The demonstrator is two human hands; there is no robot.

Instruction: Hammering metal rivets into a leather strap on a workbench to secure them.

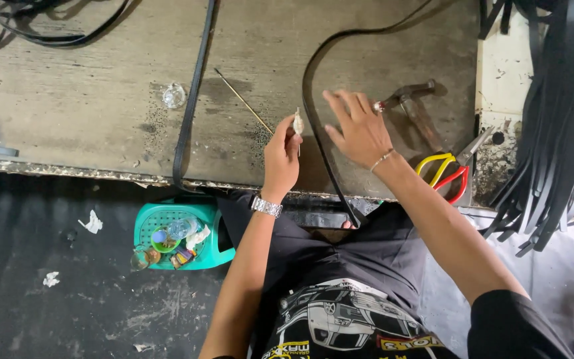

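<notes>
Black rubber strip (313, 126) loops across the worn wooden workbench (68, 100) in the head view, and I see my left hand (282, 154) pinching a small pale tool (297, 123) just beside that strip, fingers closed on it. My right hand (360, 129) lies spread and flat with open fingers, pressing on the bench right by the strip's curve, near a hammer (410, 100). Further right, red and yellow scissors (448, 171) rest at the bench edge, a thin stick (244, 101) lies left of the hands, and a teal basket (177, 234) sits on the floor below.
</notes>
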